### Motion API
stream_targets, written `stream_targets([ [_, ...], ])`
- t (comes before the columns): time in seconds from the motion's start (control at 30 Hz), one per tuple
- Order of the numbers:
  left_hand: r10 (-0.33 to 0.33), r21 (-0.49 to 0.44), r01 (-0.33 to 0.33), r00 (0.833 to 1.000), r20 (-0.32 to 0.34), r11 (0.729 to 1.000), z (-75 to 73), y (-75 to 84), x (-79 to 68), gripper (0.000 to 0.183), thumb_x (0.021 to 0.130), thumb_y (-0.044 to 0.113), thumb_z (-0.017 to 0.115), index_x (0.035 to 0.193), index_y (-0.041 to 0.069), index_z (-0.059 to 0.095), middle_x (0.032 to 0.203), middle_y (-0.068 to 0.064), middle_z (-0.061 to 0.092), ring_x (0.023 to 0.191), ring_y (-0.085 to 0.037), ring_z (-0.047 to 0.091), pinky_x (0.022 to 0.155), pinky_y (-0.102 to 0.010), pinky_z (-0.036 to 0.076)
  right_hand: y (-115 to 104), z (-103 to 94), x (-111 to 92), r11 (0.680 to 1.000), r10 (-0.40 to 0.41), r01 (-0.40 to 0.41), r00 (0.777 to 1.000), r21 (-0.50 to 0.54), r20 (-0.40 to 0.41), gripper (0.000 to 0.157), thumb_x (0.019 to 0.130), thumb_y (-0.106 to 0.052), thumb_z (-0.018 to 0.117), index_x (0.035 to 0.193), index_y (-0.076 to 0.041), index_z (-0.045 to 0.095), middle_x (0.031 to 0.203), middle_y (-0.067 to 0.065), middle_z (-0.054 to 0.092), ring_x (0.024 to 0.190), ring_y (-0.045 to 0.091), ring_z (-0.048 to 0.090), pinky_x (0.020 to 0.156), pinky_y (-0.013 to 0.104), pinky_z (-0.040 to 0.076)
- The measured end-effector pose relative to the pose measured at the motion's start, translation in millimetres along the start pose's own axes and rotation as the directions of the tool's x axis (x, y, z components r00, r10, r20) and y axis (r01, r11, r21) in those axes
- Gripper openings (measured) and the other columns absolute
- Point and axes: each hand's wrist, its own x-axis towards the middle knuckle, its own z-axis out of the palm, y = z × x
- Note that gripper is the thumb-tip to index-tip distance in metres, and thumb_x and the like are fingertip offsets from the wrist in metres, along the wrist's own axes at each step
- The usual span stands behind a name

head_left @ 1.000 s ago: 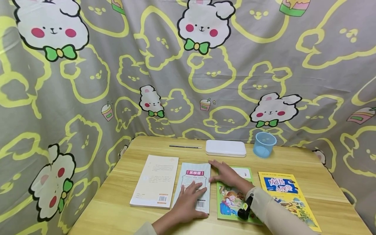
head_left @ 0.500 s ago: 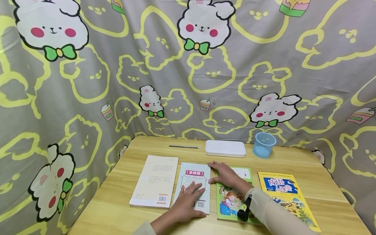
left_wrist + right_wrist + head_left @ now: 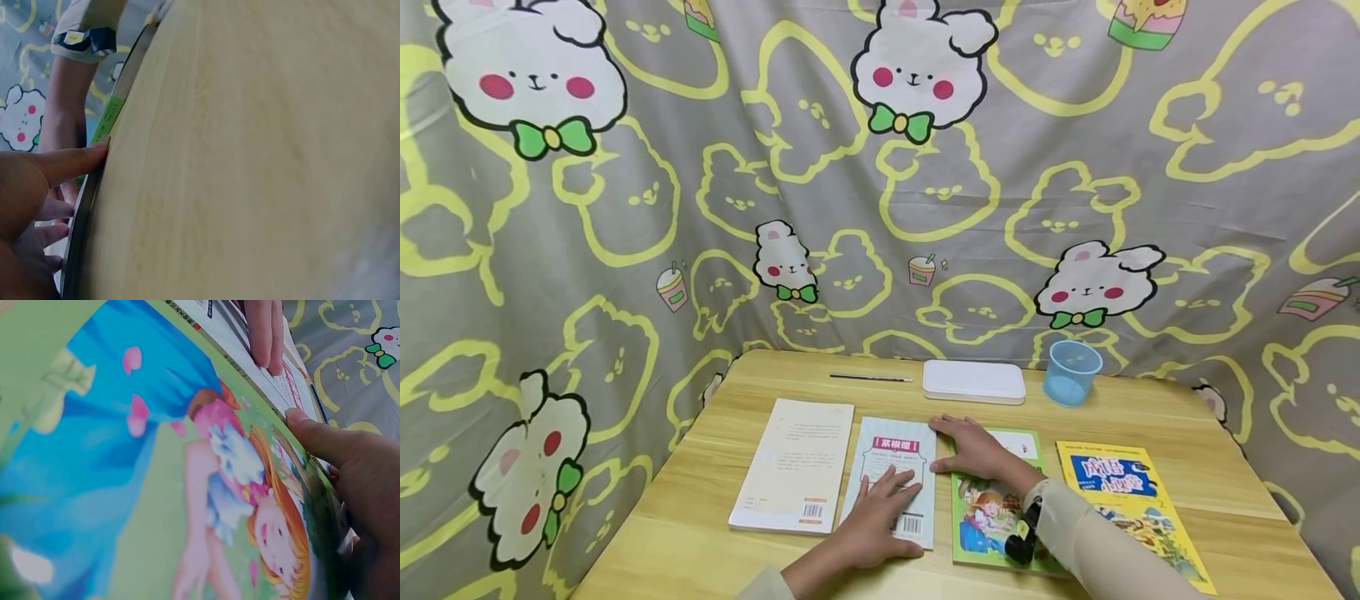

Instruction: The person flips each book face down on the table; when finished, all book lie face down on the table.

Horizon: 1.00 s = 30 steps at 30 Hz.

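Observation:
A pale blue book (image 3: 895, 450) with a pink title label lies face-up in the middle of the table. My left hand (image 3: 880, 517) rests spread over its lower half, the thumb along the bottom edge. At the book's right edge is my right hand (image 3: 973, 446), its fingertips touching near the top corner and its thumb lower down. The right wrist and sleeve pass over a green book (image 3: 988, 517) with a picture of a girl, hiding part of its cover. In the right wrist view, that girl picture (image 3: 262, 531) fills most of the frame.
Left of the blue book lies a cream book (image 3: 801, 458); a yellow book (image 3: 1138, 508) is at the right. Along the back of the table (image 3: 655, 542) are a thin pencil-like stick (image 3: 868, 377), a white case (image 3: 973, 382) and a blue cup (image 3: 1072, 373). A patterned curtain (image 3: 850, 192) hangs behind.
The head view has shifted very slightly. Both hands and the books keep practically the same positions.

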Motion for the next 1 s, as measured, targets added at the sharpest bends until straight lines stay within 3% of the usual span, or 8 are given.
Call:
stream_targets([
  [0.37,-0.008,-0.014,0.008,1.000,0.019,1.000,-2.0,2.5,-0.9,0.090,0.080,0.050,0.084,0.155,0.015,0.048,0.166,-0.002,0.035,0.157,-0.036,0.019,0.120,-0.073,0.009,0.5,2.3,1.4,1.000,0.000,-0.001,1.000,-0.009,-0.025,0.087,0.087,-0.051,0.079,0.152,-0.002,0.049,0.158,0.019,0.046,0.149,0.040,0.037,0.124,0.061,0.020],
  [0.5,-0.005,-0.015,0.005,1.000,0.017,1.000,-2.4,3.1,-0.8,0.090,0.080,0.050,0.084,0.155,0.015,0.048,0.166,-0.002,0.036,0.157,-0.036,0.019,0.120,-0.073,0.009,-0.4,1.2,0.6,0.999,0.017,-0.015,0.999,0.038,-0.046,0.082,0.088,-0.047,0.080,0.151,-0.002,0.051,0.157,0.018,0.047,0.149,0.039,0.038,0.125,0.060,0.019],
  [0.73,-0.001,-0.006,0.001,1.000,0.006,1.000,-1.7,2.4,0.3,0.091,0.079,0.050,0.085,0.155,0.015,0.048,0.166,-0.003,0.036,0.157,-0.037,0.020,0.120,-0.073,0.008,0.4,-7.2,-4.8,0.992,0.048,-0.035,0.993,0.120,-0.105,0.077,0.092,-0.040,0.078,0.152,-0.002,0.049,0.157,0.019,0.047,0.147,0.041,0.039,0.119,0.060,0.033],
  [1.0,-0.002,0.005,0.002,1.000,-0.003,1.000,0.3,0.1,1.3,0.092,0.078,0.051,0.085,0.155,0.015,0.048,0.166,-0.003,0.036,0.156,-0.037,0.021,0.121,-0.072,0.008,12.2,-15.8,-17.9,0.990,0.095,-0.081,0.988,0.116,-0.119,0.080,0.091,-0.043,0.078,0.153,-0.004,0.048,0.158,0.018,0.047,0.147,0.041,0.040,0.118,0.060,0.034],
])
